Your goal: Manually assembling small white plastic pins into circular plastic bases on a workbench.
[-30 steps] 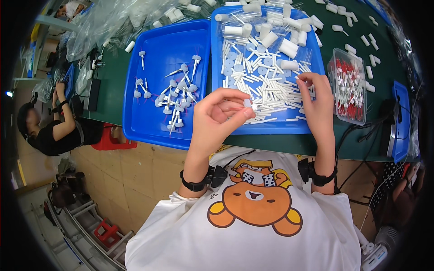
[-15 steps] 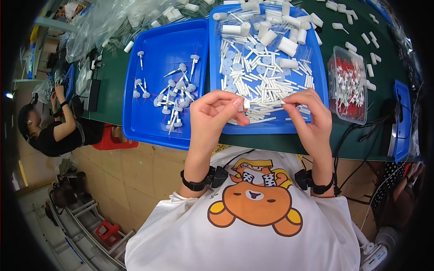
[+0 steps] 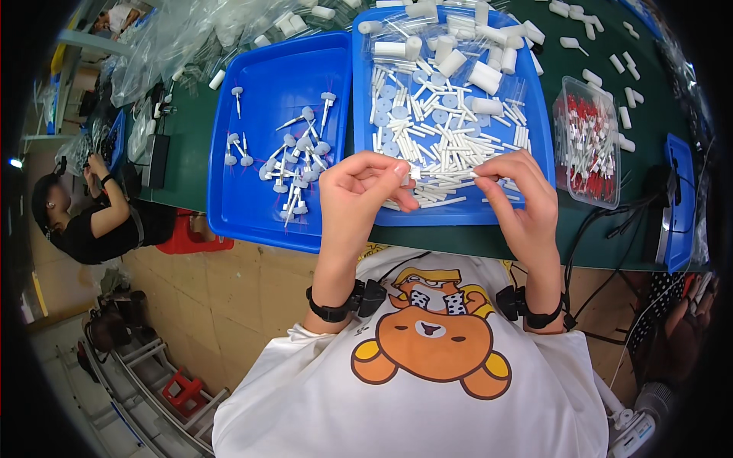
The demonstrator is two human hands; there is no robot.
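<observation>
Above the near edge of the right blue tray (image 3: 450,218), my left hand (image 3: 366,187) pinches a small white connector-like piece (image 3: 413,174) between thumb and fingertips. My right hand (image 3: 523,195) is a short way to its right, thumb and index finger closed on the end of a thin white stick (image 3: 474,175). Whether the two pieces are joined cannot be made out. Below my hands the tray holds many short white tubes (image 3: 458,145), pale blue discs (image 3: 399,112) and white foam cylinders (image 3: 485,78). The left blue tray (image 3: 259,206) holds assembled disc-and-stem pieces (image 3: 305,149) with thin reddish wires.
A clear box (image 3: 588,145) of red and white wired parts stands right of the trays. Black cables (image 3: 603,221) hang over the table's near edge. Loose foam cylinders (image 3: 626,118) and plastic bags (image 3: 183,53) lie farther out. Another person (image 3: 92,206) works at the far left.
My right hand has shifted very slightly left, toward my left hand. Both pinches stay closed. The person at the left has moved their hands a little.
</observation>
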